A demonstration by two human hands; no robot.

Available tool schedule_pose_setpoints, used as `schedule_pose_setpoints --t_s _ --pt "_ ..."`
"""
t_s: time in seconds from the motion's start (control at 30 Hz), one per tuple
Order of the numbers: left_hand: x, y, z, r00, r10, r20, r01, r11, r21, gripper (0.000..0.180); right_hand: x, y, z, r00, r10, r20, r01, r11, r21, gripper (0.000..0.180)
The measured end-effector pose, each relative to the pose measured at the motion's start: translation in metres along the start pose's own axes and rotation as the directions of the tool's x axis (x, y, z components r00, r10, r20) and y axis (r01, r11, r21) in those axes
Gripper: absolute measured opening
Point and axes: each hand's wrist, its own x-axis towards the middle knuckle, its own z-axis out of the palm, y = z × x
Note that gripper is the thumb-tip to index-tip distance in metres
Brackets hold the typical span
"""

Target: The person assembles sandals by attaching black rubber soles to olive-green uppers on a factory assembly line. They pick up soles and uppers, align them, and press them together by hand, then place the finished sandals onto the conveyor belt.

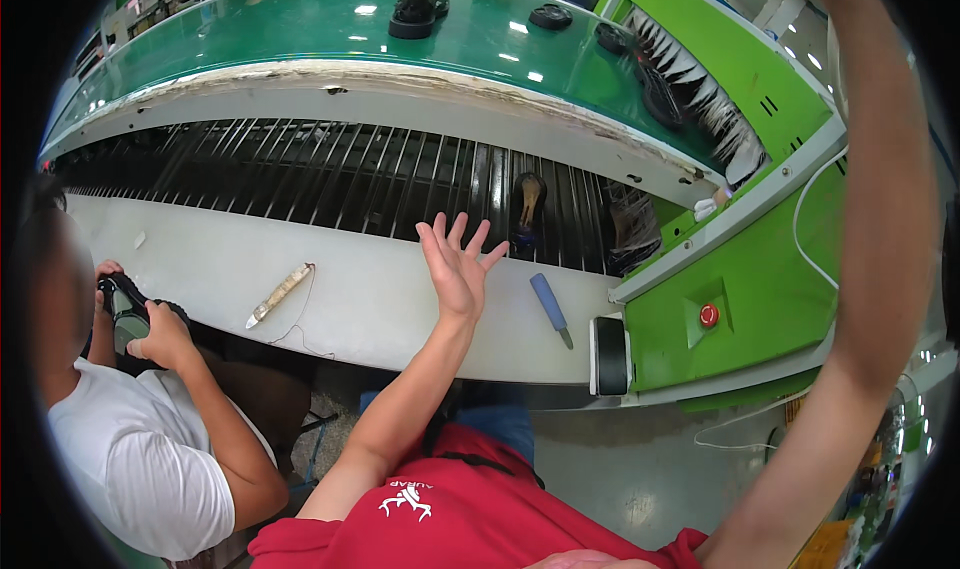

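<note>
Blue-handled tool (548, 307) lay on the white worktop (200, 254), to the right of the left hand (460, 277), its narrow tip angled toward the near edge. That hand held nothing that could be seen; its fingers were spread out before the metal rollers (370, 169), and whether any fingertip touched them was impossible to tell. The right forearm (885, 209) ran out past the top edge, cutting the right hand off, so I could not tell whether it gripped anything. Among the rollers sat a dark shoe with a tan patch (527, 204), its lower part lost in shadow. On the green belt, dark pieces by the black-and-white strips (690, 79) were partly covered and hard to make out. At left, a co-worker (150, 439), partly lost in the dark rim, held a grey-soled shoe (128, 321), which the fingers partly hid.
</note>
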Motion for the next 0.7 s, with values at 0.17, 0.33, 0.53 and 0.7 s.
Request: schedule_pose_setpoints --t_s 0.17,0.33,0.53,0.7 --pt "-0.003 -0.001 0.001 1.000 -0.022 0.008 0.021 0.999 0.035 0.118 0.000 0.005 0.013 0.998 0.023 0.057 -0.023 1.000 -0.007 0.081" --pt "-0.006 -0.018 -0.011 0.998 -0.057 0.017 0.055 0.996 0.069 0.116 0.012 0.019 0.029 0.992 0.111 0.067 -0.113 0.993 0.018 0.080" --pt "-0.007 -0.053 -0.064 0.997 -0.036 -0.063 0.056 0.934 0.352 0.089 0.092 0.110 0.193 0.839 0.091 -0.537 -0.111 0.994 -0.006 0.090" --pt "-0.017 -0.065 -0.069 1.000 -0.025 0.015 0.014 0.857 0.516 0.058 0.087 0.125 0.278 0.922 0.364 -0.136 -0.324 0.913 0.247 0.094"
